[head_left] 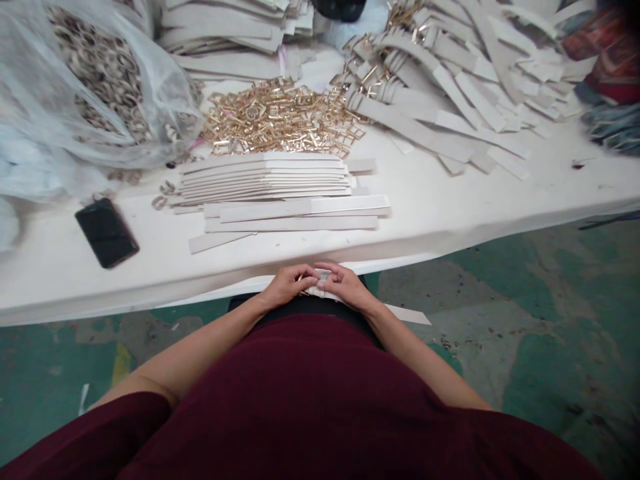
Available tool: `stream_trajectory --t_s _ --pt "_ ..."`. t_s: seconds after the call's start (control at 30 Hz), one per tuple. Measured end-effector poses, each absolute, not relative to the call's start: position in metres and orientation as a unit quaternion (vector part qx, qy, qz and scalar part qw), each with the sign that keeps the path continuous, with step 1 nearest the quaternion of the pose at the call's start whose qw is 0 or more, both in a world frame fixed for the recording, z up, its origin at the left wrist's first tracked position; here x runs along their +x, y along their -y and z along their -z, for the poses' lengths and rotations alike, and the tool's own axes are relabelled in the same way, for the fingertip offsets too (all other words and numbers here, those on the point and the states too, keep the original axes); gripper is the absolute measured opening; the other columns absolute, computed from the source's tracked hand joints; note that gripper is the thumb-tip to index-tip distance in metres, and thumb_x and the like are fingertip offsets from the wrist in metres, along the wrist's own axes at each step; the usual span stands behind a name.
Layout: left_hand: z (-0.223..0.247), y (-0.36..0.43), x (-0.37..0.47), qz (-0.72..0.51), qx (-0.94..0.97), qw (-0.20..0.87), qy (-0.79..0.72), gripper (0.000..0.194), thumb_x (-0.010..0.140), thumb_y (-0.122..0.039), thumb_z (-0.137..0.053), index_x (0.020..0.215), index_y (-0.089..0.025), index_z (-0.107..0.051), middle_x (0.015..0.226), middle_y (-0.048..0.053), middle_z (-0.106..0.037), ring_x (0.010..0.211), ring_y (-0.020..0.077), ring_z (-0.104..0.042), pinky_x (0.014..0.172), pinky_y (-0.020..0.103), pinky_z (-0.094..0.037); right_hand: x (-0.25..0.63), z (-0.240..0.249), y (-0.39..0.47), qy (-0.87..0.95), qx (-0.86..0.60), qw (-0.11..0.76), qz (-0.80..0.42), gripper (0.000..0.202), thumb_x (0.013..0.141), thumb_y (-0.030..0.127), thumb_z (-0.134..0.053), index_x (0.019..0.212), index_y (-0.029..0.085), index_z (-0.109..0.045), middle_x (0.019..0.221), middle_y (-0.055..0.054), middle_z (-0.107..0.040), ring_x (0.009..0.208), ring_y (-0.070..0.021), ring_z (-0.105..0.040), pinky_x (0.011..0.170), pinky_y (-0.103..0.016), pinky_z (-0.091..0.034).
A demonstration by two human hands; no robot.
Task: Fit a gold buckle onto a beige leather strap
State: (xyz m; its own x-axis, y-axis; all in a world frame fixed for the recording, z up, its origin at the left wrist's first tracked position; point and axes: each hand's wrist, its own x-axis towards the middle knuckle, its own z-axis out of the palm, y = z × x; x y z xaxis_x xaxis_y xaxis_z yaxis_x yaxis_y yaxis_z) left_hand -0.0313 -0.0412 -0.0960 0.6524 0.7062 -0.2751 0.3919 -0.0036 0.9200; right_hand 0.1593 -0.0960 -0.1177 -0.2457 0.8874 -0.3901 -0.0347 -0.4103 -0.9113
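Held a pale strap (409,315) low in front of a maroon shirt (310,393), just off the near edge of the table (500,183), with its loose end in sight beyond the right forearm (425,353). Pinched it between thumb and fingers of both the left hand (289,284) and the right hand (347,285), with both grips narrow and close together. Saw a glint of gold (301,278) by the left fingertips, probably a buckle, but could not make out its exact fit on the strap. Judged the work partway along. Counted as likely done, at the upper right, a large heap of buckled straps (407,127), with gold at many of the ends. Took as left a neat stack of plain straps (265,177) and a few looser strips (290,225) nearer the edge, with no buckles in sight on them. Had plenty of loose buckles (283,120) piled just behind the stack, and small loops (103,73) in a clear bag (150,47) to the left, near a phone (106,233).
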Motion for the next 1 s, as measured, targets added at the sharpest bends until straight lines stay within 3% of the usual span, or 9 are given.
stream_trajectory --t_s 0.23,0.4,0.47,0.6,0.77,0.87,0.93,1.0 --pt "0.092 0.033 -0.041 -0.081 0.741 0.569 -0.347 0.053 0.073 -0.042 -0.068 0.118 -0.018 -0.056 0.089 0.002 -0.061 0.074 0.0137 -0.052 0.068 0.024 -0.041 0.157 0.118 0.095 0.338 -0.512 0.376 -0.695 0.057 0.069 0.038 -0.071 0.120 0.019 -0.055 0.052 0.008 -0.041 0.044 -0.0048 -0.033 0.043 -0.019 -0.025" --pt "0.098 0.031 -0.031 -0.091 0.763 0.570 -0.291 0.054 0.079 -0.040 -0.062 0.128 -0.021 -0.050 0.126 0.010 -0.054 0.110 0.0226 -0.051 0.095 0.034 -0.038 0.160 0.116 0.092 0.308 -0.487 0.406 -0.709 0.062 0.066 0.035 -0.073 0.122 0.017 -0.053 0.055 0.009 -0.042 0.048 -0.0046 -0.036 0.049 -0.019 -0.029" --pt "0.099 0.031 -0.027 -0.093 0.715 0.626 -0.298 0.053 0.081 -0.041 -0.060 0.129 -0.020 -0.048 0.123 0.009 -0.056 0.108 0.0222 -0.052 0.095 0.034 -0.039 0.161 0.114 0.092 0.294 -0.489 0.417 -0.707 0.065 0.066 0.035 -0.072 0.125 0.018 -0.051 0.054 0.010 -0.039 0.047 -0.0042 -0.034 0.048 -0.019 -0.027" --pt "0.097 0.028 -0.022 -0.079 0.588 0.738 -0.321 0.057 0.079 -0.040 -0.061 0.129 -0.016 -0.048 0.100 0.006 -0.062 0.081 0.0164 -0.057 0.077 0.030 -0.045 0.161 0.115 0.093 0.299 -0.497 0.430 -0.692 0.066 0.067 0.035 -0.072 0.127 0.019 -0.050 0.054 0.010 -0.035 0.047 -0.0038 -0.031 0.048 -0.019 -0.024" --pt "0.099 0.026 -0.020 -0.070 0.502 0.778 -0.371 0.063 0.075 -0.038 -0.065 0.131 -0.014 -0.045 0.091 0.004 -0.060 0.074 0.0140 -0.054 0.072 0.029 -0.046 0.159 0.117 0.094 0.353 -0.532 0.402 -0.656 0.059 0.072 0.038 -0.068 0.126 0.020 -0.052 0.054 0.009 -0.037 0.048 -0.0048 -0.030 0.048 -0.019 -0.023" --pt "0.104 0.028 -0.019 -0.091 0.469 0.781 -0.403 0.072 0.071 -0.037 -0.068 0.134 -0.016 -0.039 0.091 0.002 -0.057 0.078 0.0149 -0.054 0.069 0.029 -0.048 0.163 0.111 0.097 0.413 -0.556 0.368 -0.620 0.056 0.073 0.040 -0.066 0.124 0.019 -0.054 0.061 0.004 -0.052 0.053 -0.0079 -0.042 0.051 -0.021 -0.032" --pt "0.106 0.030 -0.018 -0.097 0.462 0.782 -0.408 0.073 0.072 -0.036 -0.067 0.135 -0.016 -0.036 0.090 0.002 -0.055 0.077 0.0143 -0.053 0.068 0.028 -0.048 0.167 0.105 0.098 0.485 -0.571 0.341 -0.567 0.054 0.070 0.040 -0.069 0.118 0.019 -0.059 0.083 -0.002 -0.064 0.070 -0.0129 -0.054 0.064 -0.024 -0.041" --pt "0.106 0.032 -0.018 -0.096 0.485 0.772 -0.399 0.073 0.074 -0.034 -0.065 0.136 -0.017 -0.033 0.085 0.000 -0.054 0.074 0.0128 -0.052 0.067 0.026 -0.046 0.169 0.099 0.099 0.540 -0.596 0.304 -0.511 0.048 0.066 0.043 -0.072 0.107 0.019 -0.065 0.093 -0.004 -0.066 0.081 -0.0164 -0.056 0.074 -0.028 -0.042"
